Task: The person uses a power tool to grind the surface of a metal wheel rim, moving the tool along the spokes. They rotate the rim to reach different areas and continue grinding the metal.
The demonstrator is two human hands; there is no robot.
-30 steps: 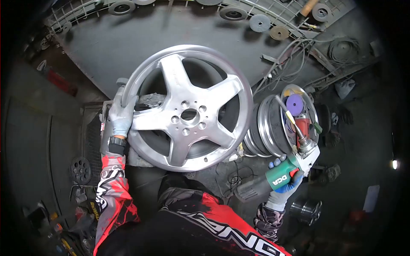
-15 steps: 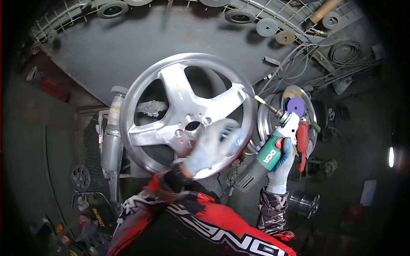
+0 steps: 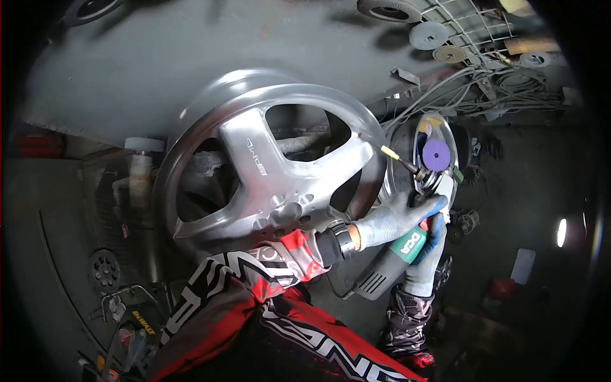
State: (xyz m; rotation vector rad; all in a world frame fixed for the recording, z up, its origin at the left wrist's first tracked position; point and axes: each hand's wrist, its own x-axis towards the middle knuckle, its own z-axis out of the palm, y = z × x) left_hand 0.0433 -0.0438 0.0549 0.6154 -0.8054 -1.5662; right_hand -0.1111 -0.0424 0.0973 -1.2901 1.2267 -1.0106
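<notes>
A silver five-spoke alloy wheel (image 3: 254, 165) stands tilted on a stand in front of me. My right hand (image 3: 423, 264), in a grey and blue glove, grips the body of a green and grey power tool (image 3: 407, 245). The tool's thin shaft with a yellow tip (image 3: 391, 154) points at the wheel's right rim. My left hand (image 3: 391, 219), in a grey glove, reaches across my body and clasps the front of the tool near its head.
A second rim (image 3: 433, 159) with a purple disc on it stands to the right of the wheel. Abrasive discs (image 3: 428, 35) hang on a wire rack at the top right, with cables below them. A dark panel (image 3: 191, 57) rises behind the wheel.
My left hand left the wheel's left rim, swept across the wheel and now holds the front of the tool. The tool rose toward the wheel's right rim. My view moved closer.
</notes>
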